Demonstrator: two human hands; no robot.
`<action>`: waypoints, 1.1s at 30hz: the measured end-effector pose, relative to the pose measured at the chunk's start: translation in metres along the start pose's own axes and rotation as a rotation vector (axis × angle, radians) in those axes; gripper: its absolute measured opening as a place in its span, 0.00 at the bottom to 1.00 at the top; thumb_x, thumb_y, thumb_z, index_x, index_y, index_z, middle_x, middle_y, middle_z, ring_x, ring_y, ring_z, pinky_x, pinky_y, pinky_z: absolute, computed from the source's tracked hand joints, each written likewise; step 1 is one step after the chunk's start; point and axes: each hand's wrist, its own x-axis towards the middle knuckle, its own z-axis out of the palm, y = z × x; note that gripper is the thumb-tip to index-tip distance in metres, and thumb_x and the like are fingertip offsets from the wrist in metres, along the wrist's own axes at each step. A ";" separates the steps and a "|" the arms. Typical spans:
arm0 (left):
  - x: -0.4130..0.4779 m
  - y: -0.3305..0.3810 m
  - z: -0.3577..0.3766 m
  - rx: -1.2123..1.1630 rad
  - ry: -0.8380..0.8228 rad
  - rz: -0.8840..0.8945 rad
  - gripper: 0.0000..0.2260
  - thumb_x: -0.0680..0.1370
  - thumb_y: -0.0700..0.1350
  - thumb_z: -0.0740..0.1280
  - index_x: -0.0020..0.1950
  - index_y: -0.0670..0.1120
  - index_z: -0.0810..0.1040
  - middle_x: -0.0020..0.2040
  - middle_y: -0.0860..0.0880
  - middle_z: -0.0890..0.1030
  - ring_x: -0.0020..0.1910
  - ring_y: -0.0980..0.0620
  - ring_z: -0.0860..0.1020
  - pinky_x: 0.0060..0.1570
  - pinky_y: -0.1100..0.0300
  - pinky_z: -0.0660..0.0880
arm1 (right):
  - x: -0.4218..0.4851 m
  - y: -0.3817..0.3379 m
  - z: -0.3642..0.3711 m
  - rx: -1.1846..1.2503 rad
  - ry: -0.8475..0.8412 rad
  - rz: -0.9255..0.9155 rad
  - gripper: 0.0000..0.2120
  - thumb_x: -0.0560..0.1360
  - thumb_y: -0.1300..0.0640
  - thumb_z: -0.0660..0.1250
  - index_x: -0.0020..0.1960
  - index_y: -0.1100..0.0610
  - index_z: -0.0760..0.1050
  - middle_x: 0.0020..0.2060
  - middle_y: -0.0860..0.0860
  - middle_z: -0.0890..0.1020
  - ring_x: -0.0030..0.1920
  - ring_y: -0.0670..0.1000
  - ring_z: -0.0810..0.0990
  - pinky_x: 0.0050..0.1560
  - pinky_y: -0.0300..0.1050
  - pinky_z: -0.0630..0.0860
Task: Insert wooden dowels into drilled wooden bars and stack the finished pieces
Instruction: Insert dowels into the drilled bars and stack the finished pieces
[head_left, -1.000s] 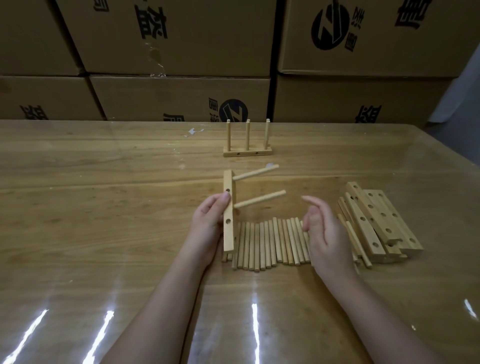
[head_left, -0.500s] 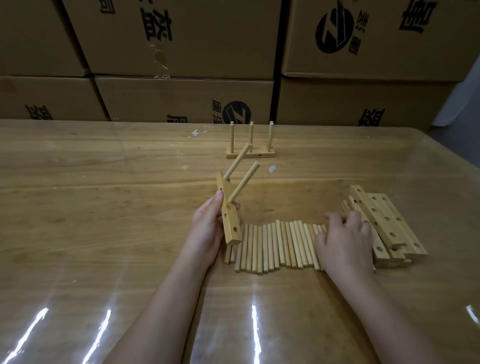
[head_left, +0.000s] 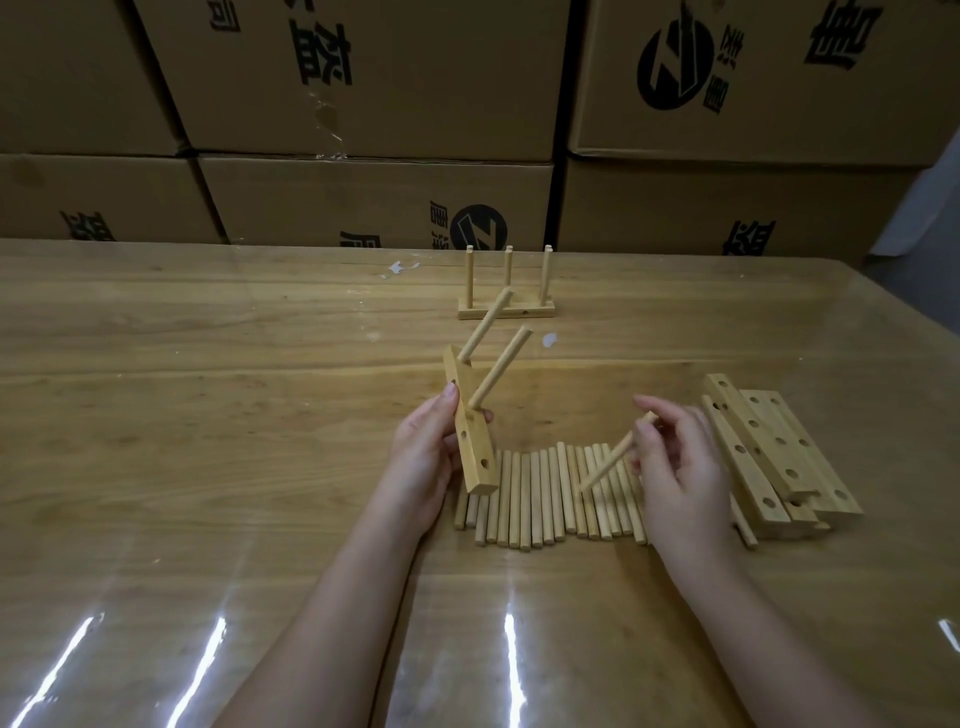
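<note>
Works at a glossy wooden counter (head_left: 208, 415) backed by stacked cardboard boxes (head_left: 363, 78) with black print. Left of centre, grips a drilled bar (head_left: 470, 431) in the left hand (head_left: 426, 457), thumb and fingers wrapped round its middle, and holds it tilted off the counter with its lower end just above the left end of a row of loose dowels (head_left: 535, 499). Shows two dowels (head_left: 501, 369) seated in the bar's upper holes, slanting up and to the right, with open holes lower down. Behind, near the counter's far edge, has a finished piece (head_left: 506, 312) standing with three dowels upright. Right of centre, pinches a single dowel (head_left: 608, 465) in the fingertips of the right hand (head_left: 680, 467), slanted, its low end over the row. At far right, has a pile of drilled bars (head_left: 769, 452) lying flat, just beside that hand.
</note>
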 end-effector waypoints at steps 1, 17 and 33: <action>0.001 -0.001 0.000 -0.005 0.001 0.003 0.14 0.72 0.53 0.66 0.50 0.44 0.80 0.37 0.47 0.83 0.33 0.55 0.80 0.33 0.61 0.78 | -0.001 -0.001 0.002 0.135 -0.008 0.109 0.08 0.77 0.58 0.61 0.53 0.51 0.75 0.41 0.48 0.79 0.38 0.41 0.78 0.38 0.30 0.75; 0.005 -0.002 -0.002 -0.054 0.002 0.054 0.12 0.74 0.50 0.63 0.52 0.46 0.78 0.46 0.47 0.85 0.39 0.55 0.82 0.36 0.61 0.80 | -0.003 -0.009 0.014 0.652 -0.166 0.374 0.12 0.72 0.57 0.64 0.51 0.65 0.73 0.43 0.58 0.84 0.40 0.54 0.84 0.38 0.39 0.80; 0.005 -0.005 -0.002 0.015 0.005 0.063 0.13 0.73 0.51 0.65 0.53 0.46 0.80 0.48 0.45 0.84 0.43 0.51 0.83 0.41 0.59 0.81 | -0.002 -0.004 0.011 0.581 -0.039 0.327 0.08 0.72 0.63 0.67 0.50 0.58 0.74 0.41 0.51 0.84 0.39 0.47 0.82 0.41 0.35 0.77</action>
